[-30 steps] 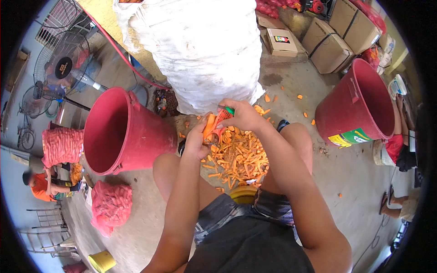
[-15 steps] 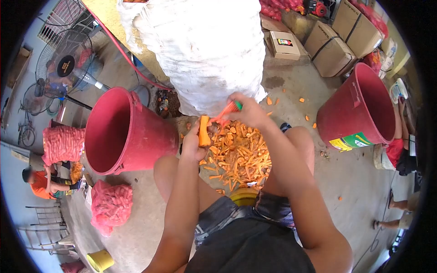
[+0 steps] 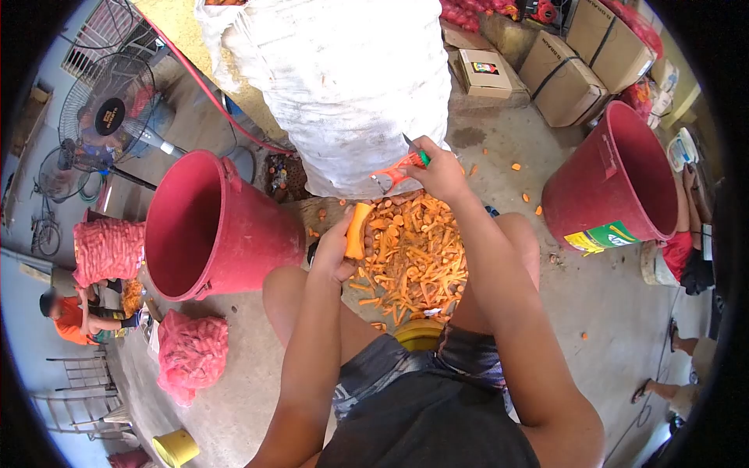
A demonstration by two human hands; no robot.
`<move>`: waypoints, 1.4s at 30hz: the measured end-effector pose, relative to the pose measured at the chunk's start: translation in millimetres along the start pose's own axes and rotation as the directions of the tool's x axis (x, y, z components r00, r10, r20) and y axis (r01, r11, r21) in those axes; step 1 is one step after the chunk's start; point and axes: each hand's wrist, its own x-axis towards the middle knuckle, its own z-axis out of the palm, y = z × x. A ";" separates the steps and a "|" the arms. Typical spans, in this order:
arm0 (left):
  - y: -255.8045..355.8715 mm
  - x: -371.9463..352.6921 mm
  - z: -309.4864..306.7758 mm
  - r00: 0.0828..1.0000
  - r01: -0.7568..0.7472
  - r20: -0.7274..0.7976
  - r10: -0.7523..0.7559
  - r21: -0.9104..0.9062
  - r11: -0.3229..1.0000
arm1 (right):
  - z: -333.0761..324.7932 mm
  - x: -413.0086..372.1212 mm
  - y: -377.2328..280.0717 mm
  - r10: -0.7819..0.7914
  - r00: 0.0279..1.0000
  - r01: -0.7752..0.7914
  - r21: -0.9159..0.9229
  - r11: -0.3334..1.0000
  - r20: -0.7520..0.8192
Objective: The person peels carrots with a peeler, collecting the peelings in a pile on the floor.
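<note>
My left hand point(image 3: 332, 248) is closed around a thick, peeled orange carrot point(image 3: 357, 231), holding it tilted upright at the left side of the peelings. In my right hand point(image 3: 438, 173) are an orange peeler point(image 3: 392, 173), its head pointing left, and a small knife with a dark blade point(image 3: 410, 143) and green handle. The peeler is apart from the carrot. Below both hands lies a pile of orange peelings and cut ends point(image 3: 413, 261) between my legs. A yellow tub point(image 3: 417, 335) shows partly at the near edge of the pile.
Red bins stand at left point(image 3: 257, 226) and right point(image 3: 573, 187). A big white sack point(image 3: 359, 101) is straight ahead. Pink net bags point(image 3: 191, 351), a fan point(image 3: 109, 113) and a seated person point(image 3: 72, 316) are at left. Cardboard boxes point(image 3: 558, 82) stand at the back right.
My right hand has drawn the peeler away from the carrot, up and to the right, and the knife blade now shows. My left hand has tilted the carrot and lowered it slightly.
</note>
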 end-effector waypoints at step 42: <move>-7.0 9.0 2.5 0.994 -0.101 -0.063 0.094 -0.114 0.988 | 28.9 -21.0 -16.0 -0.119 0.993 0.117 -0.150 0.982 -0.004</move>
